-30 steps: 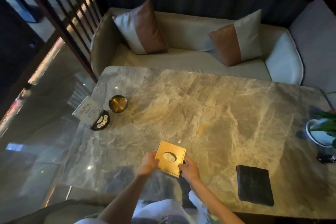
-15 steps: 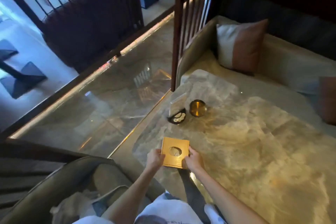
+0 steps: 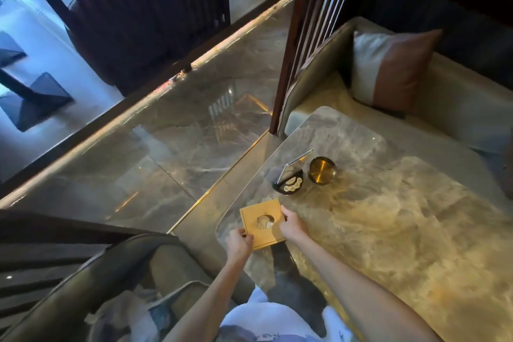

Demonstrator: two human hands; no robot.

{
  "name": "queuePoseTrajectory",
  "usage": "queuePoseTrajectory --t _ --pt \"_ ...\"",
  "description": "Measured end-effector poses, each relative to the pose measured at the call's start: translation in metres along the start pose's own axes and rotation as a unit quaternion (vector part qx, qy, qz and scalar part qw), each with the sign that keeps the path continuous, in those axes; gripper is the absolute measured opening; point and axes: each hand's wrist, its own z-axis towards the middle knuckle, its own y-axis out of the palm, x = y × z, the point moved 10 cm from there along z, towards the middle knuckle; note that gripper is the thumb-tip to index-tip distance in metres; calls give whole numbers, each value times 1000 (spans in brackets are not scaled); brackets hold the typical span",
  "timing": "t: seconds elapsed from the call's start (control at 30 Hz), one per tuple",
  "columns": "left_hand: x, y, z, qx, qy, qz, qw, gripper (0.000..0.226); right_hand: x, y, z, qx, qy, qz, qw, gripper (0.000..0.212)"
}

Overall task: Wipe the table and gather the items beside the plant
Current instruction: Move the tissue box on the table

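Box (image 3: 263, 223) moved to table (image 3: 388, 230) corner | left hand (image 3: 239, 241), right hand (image 3: 292, 226) grip its sides, as before

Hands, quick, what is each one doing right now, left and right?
Left hand: closed on the near left corner of the gold tissue box.
Right hand: closed on the same box's right edge, at the marble table's corner.

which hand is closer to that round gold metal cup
Right. The right hand grips the gold box's side facing the round gold metal cup; the left hand grips the opposite, farther side.
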Motion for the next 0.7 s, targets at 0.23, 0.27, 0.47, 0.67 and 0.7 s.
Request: queuePoseTrajectory --t 0.23,0.27,0.47,0.67,0.7 --pt "54 -14 -23 138 168 172 961 45 29 -32 -16 18 -20 101 995 45" --pt "69 -6 -31 141 214 205 945 44 41 -41 -22 24 -23 127 991 40" --pt "113 99 -79 12 396 369 841 33 144 -89 -82 64 8 248 967 27" --pt "79 226 -132 -166 401 441 786 36 250 -124 -161 144 64 324 933 22" --pt "70 246 -143 -191 399 454 773 38 270 -128 -174 160 74 332 927 22"
